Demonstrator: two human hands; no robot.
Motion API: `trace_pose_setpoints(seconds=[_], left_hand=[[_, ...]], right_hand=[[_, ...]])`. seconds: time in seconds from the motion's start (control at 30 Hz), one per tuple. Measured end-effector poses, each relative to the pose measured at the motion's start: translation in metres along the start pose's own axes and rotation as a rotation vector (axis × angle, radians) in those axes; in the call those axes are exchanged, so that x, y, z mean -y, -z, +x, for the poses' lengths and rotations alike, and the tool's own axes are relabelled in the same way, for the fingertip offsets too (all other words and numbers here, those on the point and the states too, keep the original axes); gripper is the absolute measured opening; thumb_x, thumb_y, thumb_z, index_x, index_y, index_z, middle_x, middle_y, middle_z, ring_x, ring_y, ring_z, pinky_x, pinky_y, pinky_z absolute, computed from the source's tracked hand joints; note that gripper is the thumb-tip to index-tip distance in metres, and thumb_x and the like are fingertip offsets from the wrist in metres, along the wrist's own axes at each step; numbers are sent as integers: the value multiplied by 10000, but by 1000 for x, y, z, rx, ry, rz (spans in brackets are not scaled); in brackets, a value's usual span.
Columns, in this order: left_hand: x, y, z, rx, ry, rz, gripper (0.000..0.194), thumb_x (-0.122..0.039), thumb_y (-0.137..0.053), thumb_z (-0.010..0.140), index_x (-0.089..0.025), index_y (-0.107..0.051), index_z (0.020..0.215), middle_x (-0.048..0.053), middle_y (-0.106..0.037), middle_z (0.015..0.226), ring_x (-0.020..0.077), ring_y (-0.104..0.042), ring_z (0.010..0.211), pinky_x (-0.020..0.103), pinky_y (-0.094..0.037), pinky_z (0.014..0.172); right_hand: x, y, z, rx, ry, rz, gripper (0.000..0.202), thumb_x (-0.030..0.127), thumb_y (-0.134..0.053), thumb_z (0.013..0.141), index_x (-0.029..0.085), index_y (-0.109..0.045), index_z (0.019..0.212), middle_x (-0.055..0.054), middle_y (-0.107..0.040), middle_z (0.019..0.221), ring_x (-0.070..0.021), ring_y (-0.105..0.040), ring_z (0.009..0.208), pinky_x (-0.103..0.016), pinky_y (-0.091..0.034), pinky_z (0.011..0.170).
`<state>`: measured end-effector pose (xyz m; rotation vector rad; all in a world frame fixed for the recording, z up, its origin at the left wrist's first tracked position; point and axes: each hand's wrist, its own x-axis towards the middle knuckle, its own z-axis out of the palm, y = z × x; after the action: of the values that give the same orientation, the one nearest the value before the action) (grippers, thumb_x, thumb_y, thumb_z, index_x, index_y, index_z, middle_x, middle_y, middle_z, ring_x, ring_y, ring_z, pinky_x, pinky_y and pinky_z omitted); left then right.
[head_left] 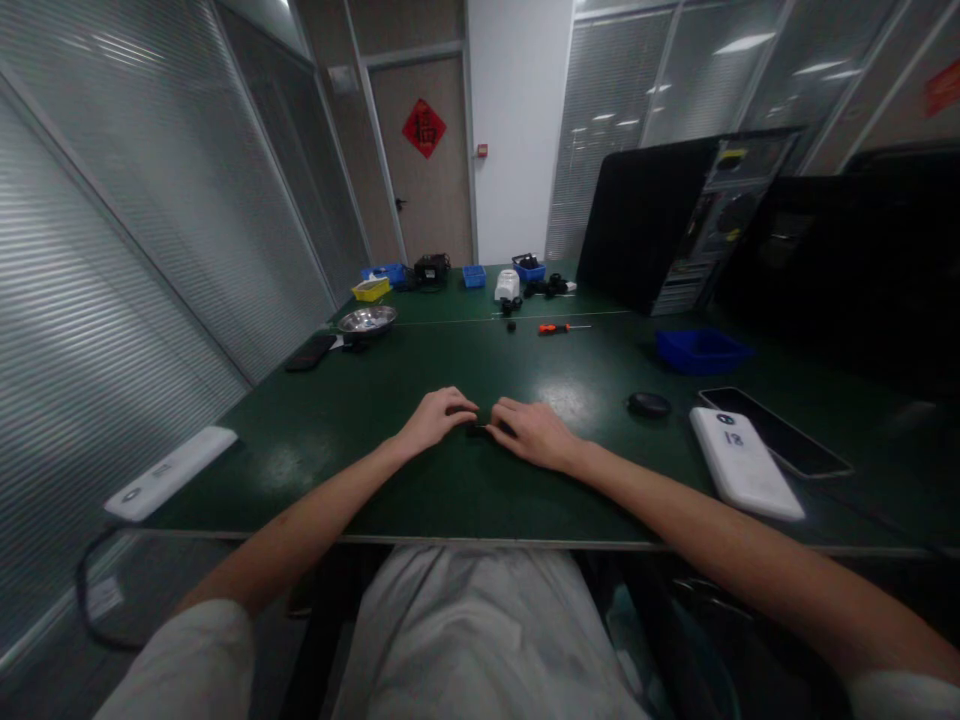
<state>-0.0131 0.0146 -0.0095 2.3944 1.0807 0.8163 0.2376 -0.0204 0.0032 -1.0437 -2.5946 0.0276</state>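
Note:
A small black part [475, 430] lies on the green table between my two hands, near the middle of the head view. My left hand [442, 415] comes in from its left side, with fingers curved and the fingertips close to the part. From the other side my right hand [529, 430] rests on the table, its fingers bent and closed together by the part's right end. Whatever the right fingertips pinch is too small to make out. Whether the left fingertips touch the part is also unclear.
Beyond the hands lie an orange screwdriver [555, 328] and a metal bowl [367, 320]. To the right are a black mouse [649, 404], a blue tray [701, 352], a white power bank [745, 462] and a phone [784, 435]. A white device [172, 473] sits at the left edge.

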Motion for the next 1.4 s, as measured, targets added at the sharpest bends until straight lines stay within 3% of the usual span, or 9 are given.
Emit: trace_pose_setpoints(seconds=[0.23,0.47,0.67,0.77,0.87,1.0,1.1,1.2,1.4], left_hand=[[-27,8,-14,71,-112,45,295,-397,-667,951,-206,-748,1161,79,-708,1100,213,-618,1014,338,-485,901],[-20,7,-15,37,-98,122,212,-310,-629,972,-191,-733,1114,84,-700,1149,220,-617,1093,368,-476,978],[-13,17,-16,111,-46,106,261,-325,-592,988,-200,-708,1186,76,-709,1157,202,-654,1045,308,-520,879],[14,46,-24,72,42,126,312,-367,-571,993,-218,-704,1232,72,-705,1201,189,-670,983,293,-530,834],[65,95,-41,-77,218,230,357,-393,-584,968,-220,-714,1251,72,-714,1214,208,-680,988,306,-532,854],[140,164,-81,-279,543,400,397,-329,-655,879,-153,-731,1227,108,-748,1142,250,-696,1023,325,-523,934],[175,199,-112,-325,737,517,367,-275,-677,850,-125,-751,1177,120,-761,1100,256,-701,1018,317,-515,932],[186,213,-132,-332,830,549,344,-258,-688,863,-92,-752,1158,122,-766,1078,247,-696,987,316,-504,912],[185,210,-134,-366,816,564,325,-217,-656,898,-82,-743,1181,117,-749,1131,231,-670,1028,301,-479,954]], right_hand=[[-4,-1,-1,-16,-1,19,210,385,-481,1043,210,-597,1032,-36,-631,987,-139,-555,746,-273,-288,628],[-5,0,-1,-28,-9,26,211,387,-492,1039,209,-603,1017,-27,-627,971,-134,-545,735,-277,-273,619],[-4,4,-2,-13,-17,42,215,387,-494,1038,207,-609,1020,-31,-636,986,-137,-560,752,-272,-291,621],[-4,5,-2,-7,-17,55,219,389,-491,1040,207,-612,1019,-33,-644,1003,-136,-565,756,-268,-298,620],[-5,4,-2,-6,-15,60,219,388,-496,1038,204,-615,1025,-38,-650,1012,-138,-569,762,-267,-303,621],[-6,2,-1,-7,-17,58,219,389,-503,1036,205,-620,1019,-39,-654,1006,-139,-575,764,-271,-302,623],[-7,2,-1,-13,-17,56,217,388,-505,1036,205,-620,1013,-34,-656,998,-138,-576,759,-271,-295,619],[-7,2,-2,-9,-17,63,215,386,-505,1035,205,-618,1015,-32,-656,999,-135,-576,754,-269,-295,617],[-6,3,-2,-5,-19,62,225,394,-502,1037,204,-619,1006,-31,-656,996,-137,-574,754,-272,-296,619]])
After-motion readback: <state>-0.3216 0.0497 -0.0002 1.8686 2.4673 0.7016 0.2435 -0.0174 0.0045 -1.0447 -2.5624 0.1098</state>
